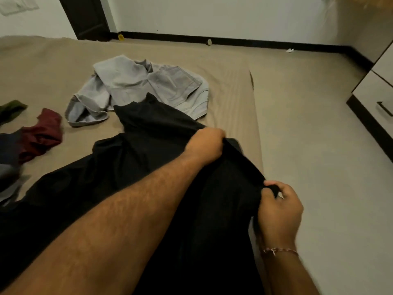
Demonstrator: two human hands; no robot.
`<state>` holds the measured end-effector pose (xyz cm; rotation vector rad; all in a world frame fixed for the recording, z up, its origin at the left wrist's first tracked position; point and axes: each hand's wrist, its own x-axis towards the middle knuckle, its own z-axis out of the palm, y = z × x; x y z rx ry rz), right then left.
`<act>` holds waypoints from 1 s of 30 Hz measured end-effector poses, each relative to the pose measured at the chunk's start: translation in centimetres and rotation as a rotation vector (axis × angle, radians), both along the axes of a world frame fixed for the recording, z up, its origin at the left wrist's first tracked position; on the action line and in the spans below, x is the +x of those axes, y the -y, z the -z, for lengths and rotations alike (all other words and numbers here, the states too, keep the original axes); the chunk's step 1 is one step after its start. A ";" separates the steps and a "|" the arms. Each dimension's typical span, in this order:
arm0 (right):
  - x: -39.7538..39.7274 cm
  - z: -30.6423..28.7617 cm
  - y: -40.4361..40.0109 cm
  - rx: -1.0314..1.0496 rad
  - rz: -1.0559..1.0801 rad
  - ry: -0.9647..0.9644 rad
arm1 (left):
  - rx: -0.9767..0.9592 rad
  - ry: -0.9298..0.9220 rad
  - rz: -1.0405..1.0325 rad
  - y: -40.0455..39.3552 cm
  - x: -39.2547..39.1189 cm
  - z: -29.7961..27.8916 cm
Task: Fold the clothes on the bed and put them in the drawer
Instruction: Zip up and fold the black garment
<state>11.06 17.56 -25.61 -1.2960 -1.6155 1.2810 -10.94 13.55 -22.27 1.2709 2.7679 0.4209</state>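
A black garment (148, 145) lies spread across the near part of the bed (53, 67), reaching from the lower left up toward the middle. My left hand (205, 145) grips its upper right edge near the bed's right side. My right hand (278, 207), with a thread bracelet on the wrist, pinches the same edge lower down, just past the mattress edge. Behind the black garment lie crumpled light grey jeans (138, 86). The drawer unit (380, 90) stands at the right, its drawers closed.
A maroon garment (42, 135), an olive one (10, 109) and dark blue and grey pieces (8, 167) lie at the bed's left. Pale floor (319, 124) runs along the bed's right side. A dark door (85, 15) stands at the back wall.
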 end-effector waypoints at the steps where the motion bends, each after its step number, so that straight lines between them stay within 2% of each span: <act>1: 0.4 0.1 -0.6 -0.020 0.085 -0.068 | 0.082 0.012 0.063 -1.3 0.9 0.3; 3: 1.4 0.5 -2.0 -0.091 0.181 -0.132 | 0.163 0.078 0.254 -3.1 2.7 0.7; 5: 2.3 0.9 -2.3 -0.208 0.171 -0.148 | 0.182 0.184 0.396 -2.7 3.7 1.2; 7: 2.9 0.6 -1.6 -0.221 0.141 -0.106 | 0.261 0.261 0.399 0.1 4.1 1.7; 8: 2.9 -0.1 -0.6 -0.131 0.121 -0.046 | 0.294 0.252 0.358 2.4 4.2 1.9; 10: 2.6 -2.2 2.3 0.194 0.023 0.049 | 0.341 0.139 0.216 8.1 3.9 2.8; 11: 2.4 -3.3 3.9 0.366 -0.050 0.064 | 0.359 0.060 0.118 11.1 3.6 3.2; 13: 1.8 -4.9 7.6 0.584 -0.187 0.084 | 0.341 -0.066 -0.175 18.0 2.8 3.0; 15: 1.5 -4.8 10.8 0.703 -0.310 0.132 | 0.195 -0.067 -0.480 23.5 1.1 2.1; 17: 1.3 -3.9 13.6 0.764 -0.492 0.161 | -0.035 -0.017 -0.646 26.6 -0.9 1.5; 19: 1.5 -2.3 15.8 0.761 -0.705 0.222 | -0.190 0.005 -0.656 28.3 -2.8 1.4; 23: 2.3 1.9 16.0 0.629 -0.975 0.514 | -0.276 0.038 -0.580 27.8 -6.3 -1.7; 25: 2.8 3.0 15.4 0.613 -1.041 0.644 | -0.382 0.068 -0.533 27.3 -8.1 -5.3; 27: 2.8 3.4 15.7 0.697 -1.044 0.679 | -0.432 0.191 -0.525 27.5 -9.9 -8.0; 30: 2.4 3.6 16.5 0.748 -1.011 0.767 | -0.285 0.406 -0.649 28.5 -11.8 -10.1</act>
